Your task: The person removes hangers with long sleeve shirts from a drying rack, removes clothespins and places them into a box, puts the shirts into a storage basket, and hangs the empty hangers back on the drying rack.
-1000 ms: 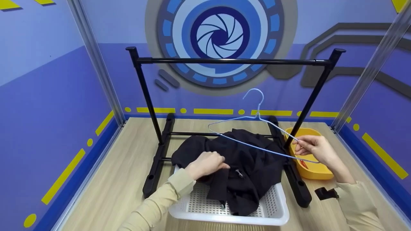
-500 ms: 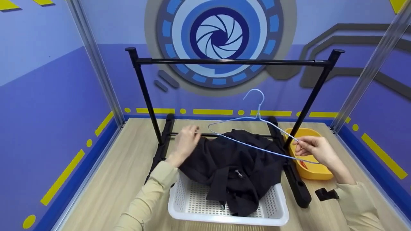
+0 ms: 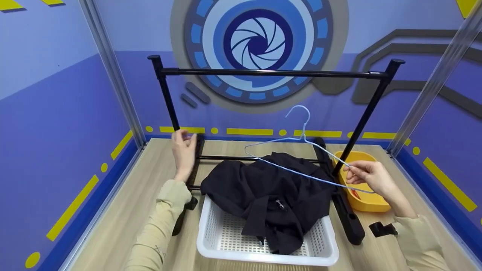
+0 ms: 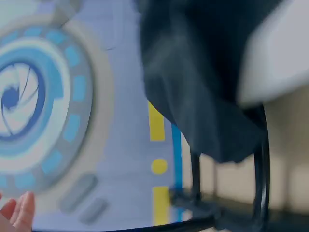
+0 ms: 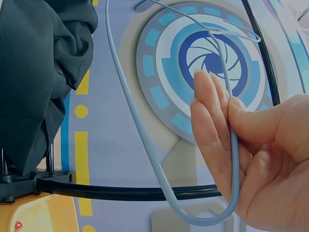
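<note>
My right hand (image 3: 371,177) pinches a light blue wire hanger (image 3: 301,172) by its right arm, between thumb and fingers. The hanger's hook points up, and its lower bar passes in front of a black garment (image 3: 260,184). That garment lies bunched over a white basket (image 3: 203,241), with a small shiny piece on its front. My left hand (image 3: 184,152) holds nothing and overlaps the left post of the black rack (image 3: 271,72) in the head view. Its fingers (image 4: 25,212) show only at the lower left corner of the left wrist view, apart from the post there.
The rack stands over the table (image 3: 124,218), with the basket between its feet. A yellow bin (image 3: 371,205) with something red in it sits beside the right foot. Patterned blue walls close in the back and sides.
My left hand has left the garment and moved left and away from me, to the rack's left post. The right hand and hanger have stayed in place.
</note>
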Available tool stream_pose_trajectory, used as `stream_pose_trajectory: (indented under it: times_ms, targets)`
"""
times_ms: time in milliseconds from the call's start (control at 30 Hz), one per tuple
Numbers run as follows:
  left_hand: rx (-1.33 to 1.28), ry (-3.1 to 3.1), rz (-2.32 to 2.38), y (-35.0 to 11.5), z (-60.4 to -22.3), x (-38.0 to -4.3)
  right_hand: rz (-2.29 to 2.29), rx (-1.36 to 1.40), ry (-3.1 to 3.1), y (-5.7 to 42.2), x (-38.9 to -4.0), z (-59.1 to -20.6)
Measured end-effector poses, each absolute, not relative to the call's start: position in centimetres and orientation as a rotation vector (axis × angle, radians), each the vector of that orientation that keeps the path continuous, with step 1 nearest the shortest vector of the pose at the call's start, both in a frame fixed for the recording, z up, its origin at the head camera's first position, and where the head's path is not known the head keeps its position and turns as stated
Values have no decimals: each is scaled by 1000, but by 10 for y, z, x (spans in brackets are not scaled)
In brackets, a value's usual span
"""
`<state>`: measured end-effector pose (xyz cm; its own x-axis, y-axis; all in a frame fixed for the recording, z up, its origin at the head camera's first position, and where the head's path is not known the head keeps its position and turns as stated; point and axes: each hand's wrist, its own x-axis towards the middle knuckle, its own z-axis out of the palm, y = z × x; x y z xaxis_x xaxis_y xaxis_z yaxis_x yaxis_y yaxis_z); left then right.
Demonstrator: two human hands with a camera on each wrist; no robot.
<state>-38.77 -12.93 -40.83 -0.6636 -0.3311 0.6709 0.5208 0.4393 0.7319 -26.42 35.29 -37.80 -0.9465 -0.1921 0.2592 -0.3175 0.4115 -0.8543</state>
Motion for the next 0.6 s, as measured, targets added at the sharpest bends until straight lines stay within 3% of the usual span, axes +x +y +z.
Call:
stream_pose_trajectory:
  times_ms: [233, 600]
  targets:
    - [50, -1758, -1492, -155, -408, -397, 1574, 455, -2541, 354, -264, -380]
    - [109, -1716, -1554, -165, -399, -408, 1570, 464, -2524, 352, -266, -382]
